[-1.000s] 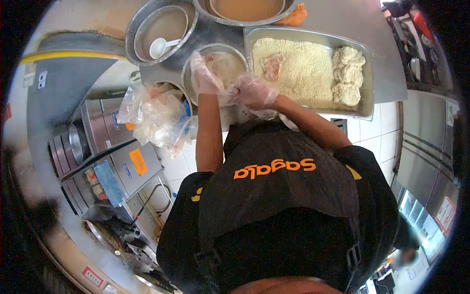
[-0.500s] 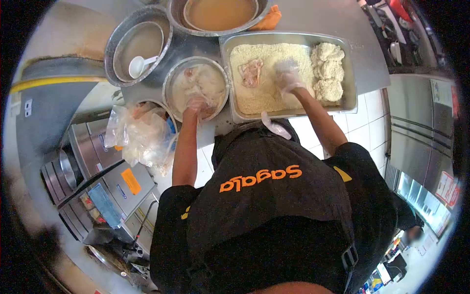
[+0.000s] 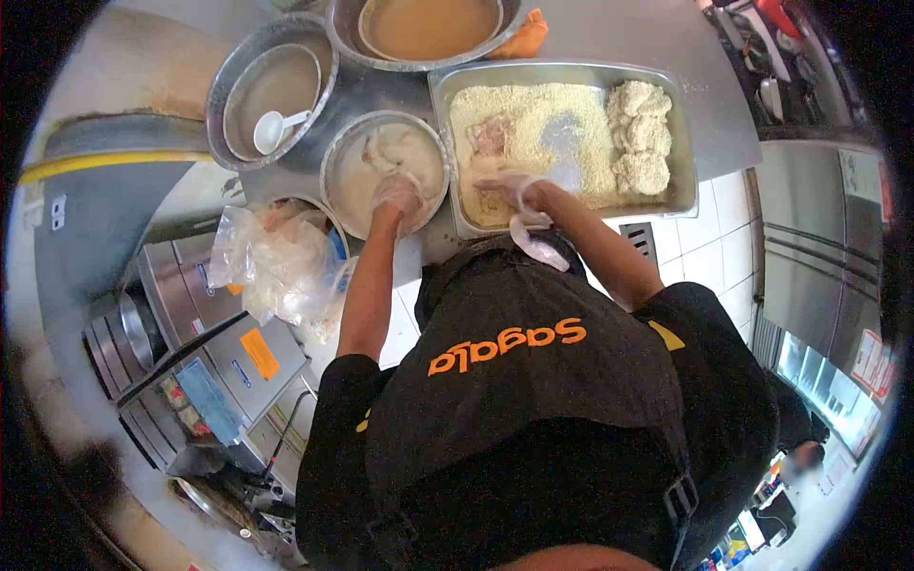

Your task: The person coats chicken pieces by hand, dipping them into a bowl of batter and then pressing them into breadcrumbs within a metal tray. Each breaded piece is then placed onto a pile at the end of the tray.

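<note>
A round metal bowl (image 3: pixel 330 205) holds pale, milky batter. Inside it, my gloved left hand (image 3: pixel 400 195) has its fingers curled round the near end of a batter-coated piece of raw chicken (image 3: pixel 383 155). My right hand (image 3: pixel 522 188), in a clear plastic glove, is over the near left part of a steel tray (image 3: pixel 571 71) of pale breading flour (image 3: pixel 533 100). Its fingers stretch left across the flour, just below a second piece of raw chicken (image 3: pixel 491 136), now partly dusted. Several thickly breaded chicken pieces (image 3: pixel 642 138) line the tray's right end.
A basin (image 3: pixel 224 133) with a white scoop (image 3: pixel 269 130) stands at the back left. Beside it is a basin of orange-brown liquid (image 3: pixel 433 27), and an orange cloth (image 3: pixel 522 36) lies behind the tray. Plastic bags (image 3: pixel 276 262) fill a container left of my left arm.
My right hand has moved left and nearer to me, beside the chicken in the tray, leaving a bare patch in the flour. My left hand has shifted slightly right within the batter.
</note>
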### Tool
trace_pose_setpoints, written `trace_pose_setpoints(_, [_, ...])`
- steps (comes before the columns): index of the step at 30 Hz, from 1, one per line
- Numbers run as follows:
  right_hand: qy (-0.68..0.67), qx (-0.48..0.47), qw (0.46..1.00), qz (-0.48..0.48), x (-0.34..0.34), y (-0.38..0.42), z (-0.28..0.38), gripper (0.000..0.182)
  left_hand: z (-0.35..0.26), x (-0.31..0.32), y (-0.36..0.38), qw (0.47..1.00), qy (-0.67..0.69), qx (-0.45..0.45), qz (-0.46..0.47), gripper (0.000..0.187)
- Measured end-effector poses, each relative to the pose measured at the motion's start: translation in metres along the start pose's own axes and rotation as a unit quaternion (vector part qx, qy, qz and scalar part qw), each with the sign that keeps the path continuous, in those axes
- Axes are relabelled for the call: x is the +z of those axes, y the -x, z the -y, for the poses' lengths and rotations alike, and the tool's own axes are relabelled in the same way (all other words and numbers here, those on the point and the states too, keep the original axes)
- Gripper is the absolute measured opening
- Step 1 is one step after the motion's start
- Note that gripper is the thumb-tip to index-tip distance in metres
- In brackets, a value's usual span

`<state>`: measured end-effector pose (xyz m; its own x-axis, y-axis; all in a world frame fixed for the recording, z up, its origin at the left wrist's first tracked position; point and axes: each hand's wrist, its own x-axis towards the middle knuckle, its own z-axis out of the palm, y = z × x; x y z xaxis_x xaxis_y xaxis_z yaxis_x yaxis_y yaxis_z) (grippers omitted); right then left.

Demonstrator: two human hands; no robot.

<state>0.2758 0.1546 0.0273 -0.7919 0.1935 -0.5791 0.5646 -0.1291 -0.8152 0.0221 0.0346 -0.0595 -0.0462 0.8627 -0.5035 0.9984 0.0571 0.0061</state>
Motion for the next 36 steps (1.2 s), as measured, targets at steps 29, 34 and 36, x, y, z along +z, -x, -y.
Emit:
trace_pose_setpoints(29, [0.509, -0.099, 0.744, -0.421, -0.002, -0.056, 0.016, 0.042, -0.01, -0.115, 0.091, 0.519, 0.823, -0.053, -0.225, 0.036])
trace_pose_setpoints(34, [0.487, -0.052, 0.79, -0.368, -0.012, -0.052, 0.022, 0.043, 0.0, -0.105, 0.073, 0.689, 0.671, -0.104, -0.252, 0.033])
trace_pose_setpoints(36, [0.43, 0.051, 0.826, -0.362, -0.027, -0.064, 0.023, 0.044, -0.018, -0.116, 0.084, 0.607, 0.744, -0.137, -0.244, 0.031])
